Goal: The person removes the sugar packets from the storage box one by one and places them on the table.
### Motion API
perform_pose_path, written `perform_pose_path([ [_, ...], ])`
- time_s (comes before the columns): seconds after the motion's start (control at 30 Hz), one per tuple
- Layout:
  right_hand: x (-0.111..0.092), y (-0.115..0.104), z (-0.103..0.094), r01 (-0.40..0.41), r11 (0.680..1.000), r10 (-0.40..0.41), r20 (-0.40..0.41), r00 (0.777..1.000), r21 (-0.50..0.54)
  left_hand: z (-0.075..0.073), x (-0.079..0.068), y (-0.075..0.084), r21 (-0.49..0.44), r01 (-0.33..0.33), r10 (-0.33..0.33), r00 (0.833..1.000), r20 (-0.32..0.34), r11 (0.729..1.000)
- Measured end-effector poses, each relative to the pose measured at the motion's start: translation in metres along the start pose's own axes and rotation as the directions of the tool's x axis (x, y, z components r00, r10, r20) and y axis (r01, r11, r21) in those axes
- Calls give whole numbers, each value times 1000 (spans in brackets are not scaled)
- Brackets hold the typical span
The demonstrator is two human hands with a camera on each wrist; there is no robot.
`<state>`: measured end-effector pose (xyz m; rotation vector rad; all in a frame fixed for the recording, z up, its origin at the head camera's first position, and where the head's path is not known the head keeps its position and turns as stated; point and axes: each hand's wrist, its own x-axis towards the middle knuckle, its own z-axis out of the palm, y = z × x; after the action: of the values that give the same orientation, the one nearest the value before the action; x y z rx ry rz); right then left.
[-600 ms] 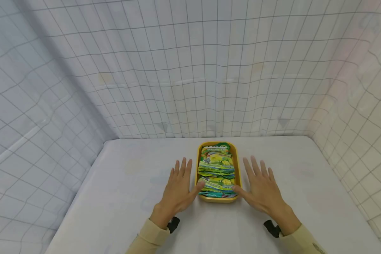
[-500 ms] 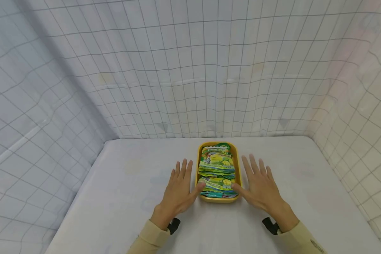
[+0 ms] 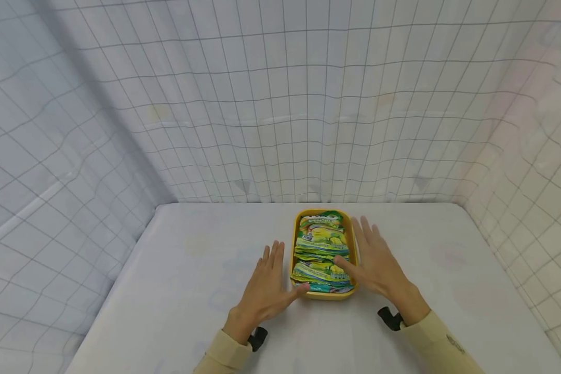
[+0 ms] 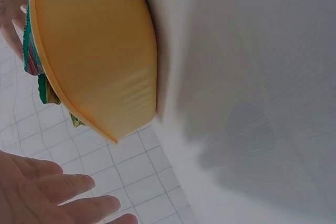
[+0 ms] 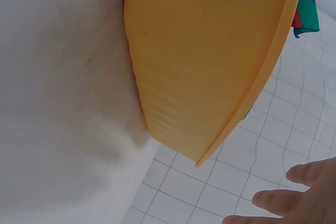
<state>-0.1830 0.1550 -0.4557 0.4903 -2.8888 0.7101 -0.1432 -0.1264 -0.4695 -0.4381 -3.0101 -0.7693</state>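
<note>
A yellow plastic tray stands on the white table, filled with green and yellow seed-style packets in overlapping rows. Left of it, my left hand is spread with fingers straight, its thumb overlapping the tray's near left corner in the head view. My right hand is on the other side, fingers extended along the right rim and thumb reaching over the packets. Both wrist views show the tray's side wall with a gap between it and the fingers. Neither hand grips anything.
White cloth with a dark grid hangs as a wall behind the table and on both sides. The white tabletop extends around the tray. A black camera mount sits at each wrist, below cream sleeves.
My right hand has moved forward and left, its thumb farther over the packets. My left hand has turned slightly, its thumb lower at the tray's near corner. The head view has shifted a little.
</note>
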Motion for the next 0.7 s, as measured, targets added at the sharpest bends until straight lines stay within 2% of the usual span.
perform_pose_path([
  [0.37,16,-5,7,-1,987,-1,12,1000,158,7,-5,-3,-122,16,-13,1000,25,992],
  [0.53,26,-6,11,31,971,-32,1,999,235,12,-5,-2,-213,48,-42,999,34,976],
  [0.7,33,-8,12,20,957,-27,18,999,290,16,-6,-1,-274,57,-50,998,33,960],
])
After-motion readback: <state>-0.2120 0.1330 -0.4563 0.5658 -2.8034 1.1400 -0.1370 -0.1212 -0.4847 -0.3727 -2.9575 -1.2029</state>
